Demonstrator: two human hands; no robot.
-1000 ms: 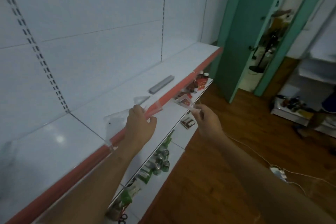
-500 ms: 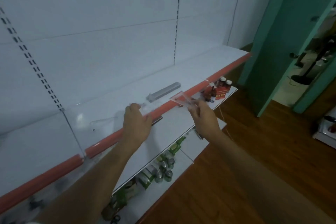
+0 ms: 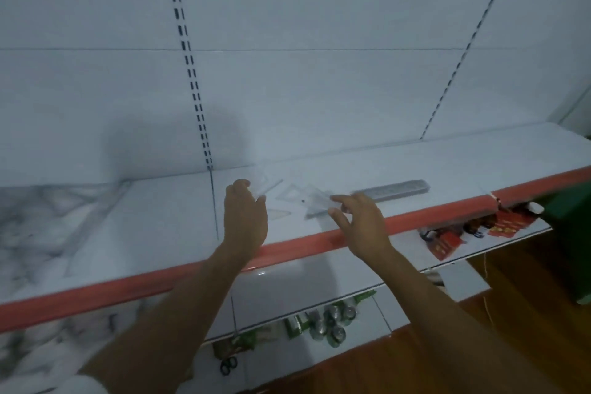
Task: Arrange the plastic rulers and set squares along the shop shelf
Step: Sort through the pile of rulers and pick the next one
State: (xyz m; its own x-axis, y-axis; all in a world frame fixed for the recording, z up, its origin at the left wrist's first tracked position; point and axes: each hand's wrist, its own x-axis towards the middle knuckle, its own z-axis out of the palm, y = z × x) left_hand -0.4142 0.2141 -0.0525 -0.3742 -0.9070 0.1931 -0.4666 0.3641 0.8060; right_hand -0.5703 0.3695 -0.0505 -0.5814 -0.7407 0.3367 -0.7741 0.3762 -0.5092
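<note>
On the white shelf [image 3: 160, 221] with a red front strip lie several clear plastic set squares [image 3: 289, 193], hard to tell apart. My left hand [image 3: 244, 217] is over the shelf, curled on a clear ruler [image 3: 271, 186] that points away to the right. My right hand [image 3: 358, 224] reaches over the red strip. Its thumb and forefinger pinch the near corner of a clear set square [image 3: 315, 206], which lies flat on the shelf. A grey ruler case [image 3: 391, 190] sits just right of it.
Below are lower shelves with drink cans [image 3: 332, 323], red packets [image 3: 447, 240] and scissors [image 3: 228, 365]. A green door frame [image 3: 575, 217] stands at the right, above the wooden floor [image 3: 527, 313]. White back panels with slotted uprights rise behind the shelf.
Both hands have moved forward from the red edge over the shelf. The set square in my right hand has gone from mid-air down flat onto the shelf. The view has swung left.
</note>
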